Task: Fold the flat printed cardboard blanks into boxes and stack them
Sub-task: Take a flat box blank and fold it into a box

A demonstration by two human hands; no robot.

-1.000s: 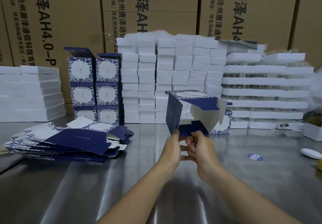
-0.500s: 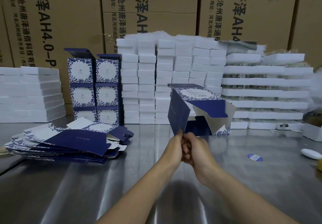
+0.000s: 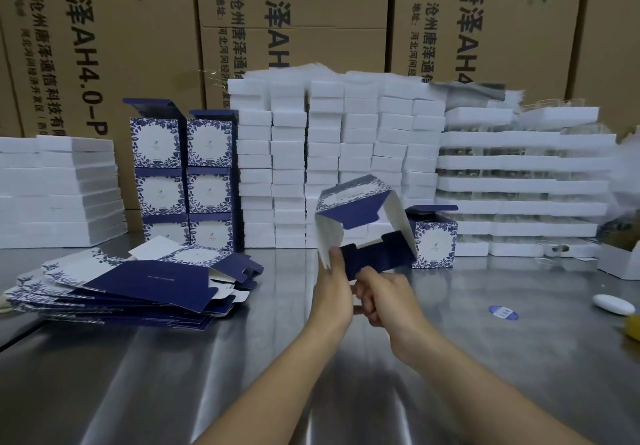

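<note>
Left hand (image 3: pixel 334 283) pinching white side panel of half-formed box (image 3: pixel 360 223); right hand (image 3: pixel 382 297) gripping navy bottom flap. Stack of flat blanks (image 3: pixel 138 285) lying left on steel table (image 3: pixel 485 358).

A steel table (image 3: pixel 485 358) fills the lower view, its surface streaked with light glare. At twelve o'clock a wall of brown cartons (image 3: pixel 294 22) printed with black characters closes off the back. White foam blocks (image 3: pixel 339 154) are stacked against them, from nine to three o'clock.
</note>
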